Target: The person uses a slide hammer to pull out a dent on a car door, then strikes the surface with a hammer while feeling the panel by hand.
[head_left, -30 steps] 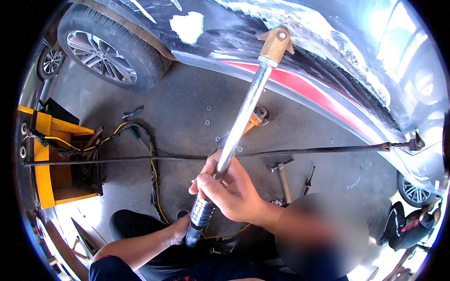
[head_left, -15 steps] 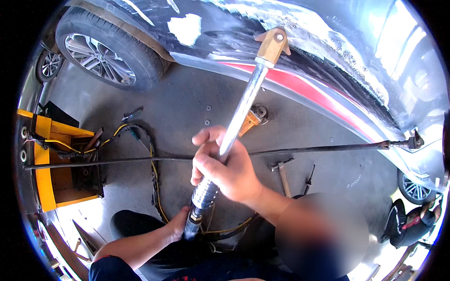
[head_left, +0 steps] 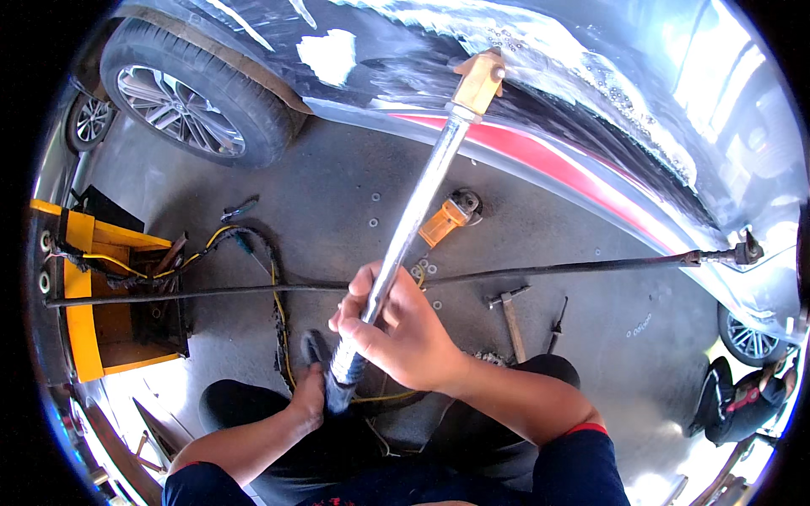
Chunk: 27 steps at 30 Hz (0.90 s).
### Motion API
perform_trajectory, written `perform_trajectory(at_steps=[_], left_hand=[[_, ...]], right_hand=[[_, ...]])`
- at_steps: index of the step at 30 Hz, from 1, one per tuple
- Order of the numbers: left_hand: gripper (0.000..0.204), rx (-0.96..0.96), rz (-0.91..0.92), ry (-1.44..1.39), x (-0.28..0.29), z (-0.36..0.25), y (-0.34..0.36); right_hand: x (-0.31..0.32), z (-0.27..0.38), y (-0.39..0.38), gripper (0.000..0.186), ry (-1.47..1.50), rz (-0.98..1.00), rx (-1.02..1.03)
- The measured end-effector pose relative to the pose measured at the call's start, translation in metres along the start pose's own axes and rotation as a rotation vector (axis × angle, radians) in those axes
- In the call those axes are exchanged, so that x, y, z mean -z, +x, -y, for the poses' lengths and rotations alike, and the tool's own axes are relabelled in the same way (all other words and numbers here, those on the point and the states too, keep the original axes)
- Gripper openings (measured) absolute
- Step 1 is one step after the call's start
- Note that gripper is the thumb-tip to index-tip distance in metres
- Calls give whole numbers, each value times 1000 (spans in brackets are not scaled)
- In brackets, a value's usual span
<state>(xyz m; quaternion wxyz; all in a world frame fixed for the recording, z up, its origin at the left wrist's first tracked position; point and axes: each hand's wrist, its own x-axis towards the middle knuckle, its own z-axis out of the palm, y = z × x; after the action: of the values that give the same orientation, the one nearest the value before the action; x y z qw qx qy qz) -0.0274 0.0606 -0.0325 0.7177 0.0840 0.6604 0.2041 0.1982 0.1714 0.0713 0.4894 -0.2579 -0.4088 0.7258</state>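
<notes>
I hold a long chrome pulling tool [head_left: 426, 190] angled up toward the car. My right hand [head_left: 395, 341] is curled round its shaft, thumb along the near side. My left hand [head_left: 306, 392] is low at the dark handle end [head_left: 339, 392], its fingers partly hidden there. The brass head [head_left: 479, 84] overlaps a scuffed dark door panel [head_left: 388, 59] with white filler patches; whether it touches cannot be told. A long black rod [head_left: 591, 268] crosses beyond my hands. An orange angle grinder [head_left: 443, 221] lies on the floor among scattered washers [head_left: 422, 270].
Wheel [head_left: 181, 110] at upper left; yellow-and-black machine [head_left: 83, 329] at left with a cable [head_left: 208, 244]. A hammer [head_left: 511, 325] and a slim dark tool [head_left: 557, 329] lie right of my hands. Another person [head_left: 734, 409] crouches by the wheel at far right.
The brass head has shifted slightly left and turned. My right hand's raised fingers have come down onto the shaft. My left hand and the handle end have moved slightly left.
</notes>
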Motion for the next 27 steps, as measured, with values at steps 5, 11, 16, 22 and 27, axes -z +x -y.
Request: perform_trajectory(at_steps=[5,11,16,22,27], left_hand=[[11,336,605,292,0,4,-22],[14,235,454,251,-5,12,-12],[9,249,413,125,-13,10,-13],[31,238,357,120,-6,19,0],[39,187,268,187,-6,17,4]], right_hand=[[-10,11,-20,23,-110,-38,61],[-8,19,-14,19,29,-51,-42],[-2,16,-14,18,67,-39,-73],[-6,-11,-13,17,-10,-39,39],[-3,-6,2,22,142,-72,-107]])
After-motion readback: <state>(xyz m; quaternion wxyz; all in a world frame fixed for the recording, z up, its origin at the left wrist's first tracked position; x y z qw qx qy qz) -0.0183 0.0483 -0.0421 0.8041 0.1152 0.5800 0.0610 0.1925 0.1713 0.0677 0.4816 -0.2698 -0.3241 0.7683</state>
